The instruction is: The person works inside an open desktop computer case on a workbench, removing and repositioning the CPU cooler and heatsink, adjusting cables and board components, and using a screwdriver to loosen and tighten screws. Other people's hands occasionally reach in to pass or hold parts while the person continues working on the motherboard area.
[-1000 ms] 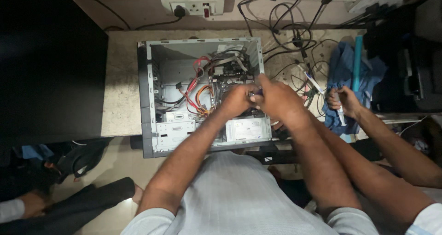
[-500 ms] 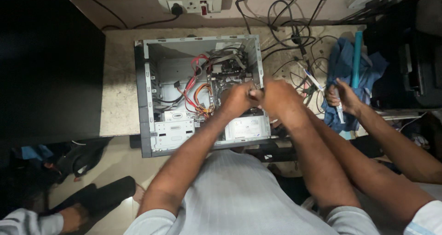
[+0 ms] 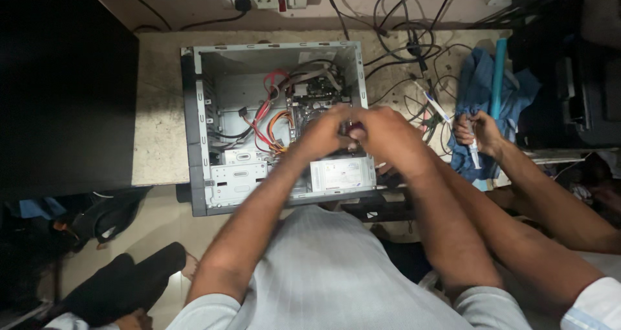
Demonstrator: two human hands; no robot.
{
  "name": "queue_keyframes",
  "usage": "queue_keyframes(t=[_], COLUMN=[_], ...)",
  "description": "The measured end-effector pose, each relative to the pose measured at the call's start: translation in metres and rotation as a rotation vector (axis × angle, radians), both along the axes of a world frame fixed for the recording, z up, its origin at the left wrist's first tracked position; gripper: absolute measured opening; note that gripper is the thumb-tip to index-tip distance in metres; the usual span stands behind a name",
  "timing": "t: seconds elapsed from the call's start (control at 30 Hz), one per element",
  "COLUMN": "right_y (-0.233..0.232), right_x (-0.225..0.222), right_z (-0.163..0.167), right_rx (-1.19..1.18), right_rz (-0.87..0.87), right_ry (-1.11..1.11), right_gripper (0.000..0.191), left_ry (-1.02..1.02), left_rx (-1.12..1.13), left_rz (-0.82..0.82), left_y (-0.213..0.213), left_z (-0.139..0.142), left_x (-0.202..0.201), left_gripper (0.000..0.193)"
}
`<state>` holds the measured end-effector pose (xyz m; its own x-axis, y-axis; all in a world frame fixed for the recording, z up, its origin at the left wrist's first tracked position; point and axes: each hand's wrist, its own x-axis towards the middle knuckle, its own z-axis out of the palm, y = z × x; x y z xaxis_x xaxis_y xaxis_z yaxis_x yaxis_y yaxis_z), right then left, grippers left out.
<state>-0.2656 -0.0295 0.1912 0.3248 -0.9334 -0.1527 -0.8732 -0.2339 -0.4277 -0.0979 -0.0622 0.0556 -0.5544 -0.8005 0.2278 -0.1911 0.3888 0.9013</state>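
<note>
A: Any change vs half a sec ago?
B: Barely. Left hand & right hand still pressed together on a small dark-red handle, inside the open PC case on the table.
A: So same step.

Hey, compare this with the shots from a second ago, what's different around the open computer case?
Very little. Both hands, the left hand and the right hand, stay pressed together over the open computer case, gripping a small dark red object. The co-worker's hand on the right shifted slightly and still holds a small syringe by the blue cloth. Case and cables lie as before.
</note>
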Motion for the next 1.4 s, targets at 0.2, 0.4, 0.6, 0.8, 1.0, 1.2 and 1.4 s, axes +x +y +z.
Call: queue_keyframes(t=[0.2, 0.4, 0.6, 0.8, 1.0, 1.2, 1.4], right_y=[0.002, 0.007, 0.026, 0.025, 0.023, 0.021, 0.019], right_x=[0.002, 0.012, 0.010, 0.017, 0.025, 0.028, 0.045], right_z=[0.007, 0.022, 0.016, 0.000, -0.006, -0.010, -0.010], right_rx=[0.017, 0.017, -0.088, -0.111, -0.031, -0.127, -0.056], right_rz=[-0.114, -0.119, -0.056, -0.007, -0.049, 0.031, 0.026], right_ry=[0.025, -0.046, -0.161, -0.246, -0.244, -0.252, -0.094], right_gripper=[0.038, 0.029, 0.027, 0.027, 0.027, 0.028, 0.027], left_ry=[-0.686, -0.917, -0.881, -0.711, -0.726, -0.760, -0.805], left_rx=[-0.029, -0.132, -0.116, -0.199, -0.183, -0.196, -0.141], left_rz=[0.113, 0.086, 0.102, 0.176, 0.184, 0.190, 0.141], left_y=[-0.018, -0.011, -0.020, -0.023, -0.022, -0.022, -0.021], left_z=[-0.006, -0.036, -0.057, -0.057, -0.068, -0.068, -0.063], left_x=[0.036, 0.023, 0.036, 0.042, 0.042, 0.042, 0.043], left_gripper=[0.087, 0.121, 0.094, 0.070, 0.061, 0.062, 0.073])
